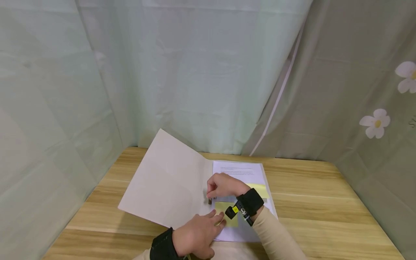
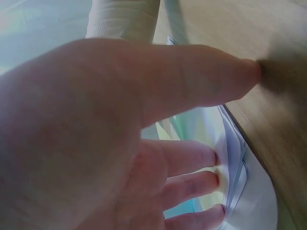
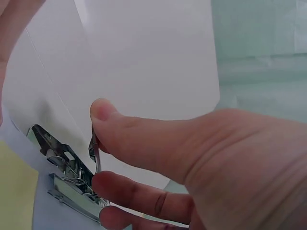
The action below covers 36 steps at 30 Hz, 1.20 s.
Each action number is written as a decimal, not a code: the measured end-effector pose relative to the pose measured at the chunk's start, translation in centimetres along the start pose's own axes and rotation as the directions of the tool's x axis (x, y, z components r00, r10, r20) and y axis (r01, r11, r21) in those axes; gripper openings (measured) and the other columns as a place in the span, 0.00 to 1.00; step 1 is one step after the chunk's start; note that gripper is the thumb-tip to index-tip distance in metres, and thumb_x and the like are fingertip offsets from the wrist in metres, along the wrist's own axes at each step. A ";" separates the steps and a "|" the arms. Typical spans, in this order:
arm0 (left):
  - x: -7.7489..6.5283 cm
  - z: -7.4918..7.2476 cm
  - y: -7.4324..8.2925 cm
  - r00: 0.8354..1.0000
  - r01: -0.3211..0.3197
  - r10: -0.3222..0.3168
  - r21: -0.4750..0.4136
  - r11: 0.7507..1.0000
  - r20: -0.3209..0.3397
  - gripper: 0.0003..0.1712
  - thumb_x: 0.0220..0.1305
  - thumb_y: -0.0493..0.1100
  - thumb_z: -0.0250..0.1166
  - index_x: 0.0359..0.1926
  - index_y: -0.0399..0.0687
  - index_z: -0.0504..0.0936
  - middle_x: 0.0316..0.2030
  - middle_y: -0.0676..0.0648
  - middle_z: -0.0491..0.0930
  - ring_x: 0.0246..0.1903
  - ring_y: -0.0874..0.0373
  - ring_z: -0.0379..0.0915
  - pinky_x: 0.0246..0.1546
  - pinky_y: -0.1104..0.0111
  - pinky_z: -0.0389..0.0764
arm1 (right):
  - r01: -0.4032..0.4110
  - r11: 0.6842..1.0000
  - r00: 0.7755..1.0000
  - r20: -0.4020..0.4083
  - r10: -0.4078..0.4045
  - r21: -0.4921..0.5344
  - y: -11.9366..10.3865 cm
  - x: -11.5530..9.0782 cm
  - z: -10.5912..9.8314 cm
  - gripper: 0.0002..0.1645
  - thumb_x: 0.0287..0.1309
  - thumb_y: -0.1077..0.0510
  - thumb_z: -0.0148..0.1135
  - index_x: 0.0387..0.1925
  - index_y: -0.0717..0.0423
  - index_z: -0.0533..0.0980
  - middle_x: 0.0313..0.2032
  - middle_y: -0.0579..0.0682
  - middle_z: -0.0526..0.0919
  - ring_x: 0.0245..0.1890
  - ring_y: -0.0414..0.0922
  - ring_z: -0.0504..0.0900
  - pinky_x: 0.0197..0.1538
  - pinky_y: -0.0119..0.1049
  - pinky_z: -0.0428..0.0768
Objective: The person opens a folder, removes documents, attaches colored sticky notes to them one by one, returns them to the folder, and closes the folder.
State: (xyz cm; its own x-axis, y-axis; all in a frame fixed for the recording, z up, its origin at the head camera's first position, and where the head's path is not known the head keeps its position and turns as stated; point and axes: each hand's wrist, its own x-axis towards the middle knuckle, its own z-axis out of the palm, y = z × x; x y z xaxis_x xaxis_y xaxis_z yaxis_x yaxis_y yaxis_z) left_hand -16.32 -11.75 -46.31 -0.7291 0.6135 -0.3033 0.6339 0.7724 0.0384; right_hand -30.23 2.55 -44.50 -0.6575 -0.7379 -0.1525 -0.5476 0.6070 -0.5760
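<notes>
An open folder [image 1: 169,180] lies on the table, its pale cover raised to the left. On its right side sits a stack of printed sheets [image 1: 240,234] bearing yellow sticky notes [image 1: 232,219]. A metal clip [image 3: 62,158] runs along the spine at the sheets' left edge. My right hand [image 1: 225,185] pinches the clip's lever between thumb and fingers, as the right wrist view shows. My left hand [image 1: 199,233] rests on the lower left of the stack, fingers extended, fingertips touching the paper. In the left wrist view its thumb [image 2: 201,74] stands apart from the fingers.
The wooden table [image 1: 325,213] extends to both sides of the folder. Pale curtains [image 1: 195,72] hang behind and at the left; a grey flowered curtain [image 1: 325,90] hangs at the right. A second yellow note [image 1: 260,189] lies under my right wrist.
</notes>
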 end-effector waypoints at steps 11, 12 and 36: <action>0.0 0.2 0.5 1.000 0.017 -0.016 0.023 1.000 -0.023 0.47 0.63 0.61 0.78 0.82 0.62 0.75 0.86 0.58 0.66 0.84 0.55 0.68 0.61 0.52 0.90 | 0.014 0.995 1.000 -0.023 -0.017 -0.100 -0.1 -0.6 0.6 0.18 0.66 0.58 0.81 0.22 0.46 0.83 0.23 0.34 0.78 0.28 0.33 0.73 0.36 0.28 0.70; 0.0 0.2 0.5 1.000 0.018 -0.018 0.023 1.000 -0.025 0.47 0.63 0.61 0.78 0.82 0.62 0.75 0.86 0.58 0.67 0.84 0.55 0.68 0.61 0.52 0.90 | 0.017 0.994 0.999 -0.028 -0.020 -0.104 -0.1 -0.6 0.7 0.18 0.66 0.58 0.81 0.22 0.46 0.83 0.23 0.34 0.78 0.28 0.33 0.73 0.35 0.28 0.70; -0.3 0.4 0.8 0.998 0.024 -0.020 0.083 0.996 -0.057 0.49 0.61 0.62 0.79 0.81 0.60 0.75 0.85 0.58 0.67 0.83 0.54 0.69 0.57 0.55 0.91 | -0.034 0.959 0.992 -0.128 -0.002 -0.281 -0.4 -1.0 2.4 0.18 0.62 0.53 0.86 0.20 0.43 0.86 0.24 0.35 0.79 0.34 0.38 0.73 0.36 0.31 0.68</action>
State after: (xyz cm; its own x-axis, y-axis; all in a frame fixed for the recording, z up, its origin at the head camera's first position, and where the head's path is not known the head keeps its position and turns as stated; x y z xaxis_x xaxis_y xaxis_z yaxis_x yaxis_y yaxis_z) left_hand -15.49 -11.33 -46.62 -0.7549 0.6065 -0.2496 0.6353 0.7708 -0.0485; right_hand -28.15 2.31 -46.04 -0.7172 -0.6952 -0.0470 -0.6481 0.6904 -0.3215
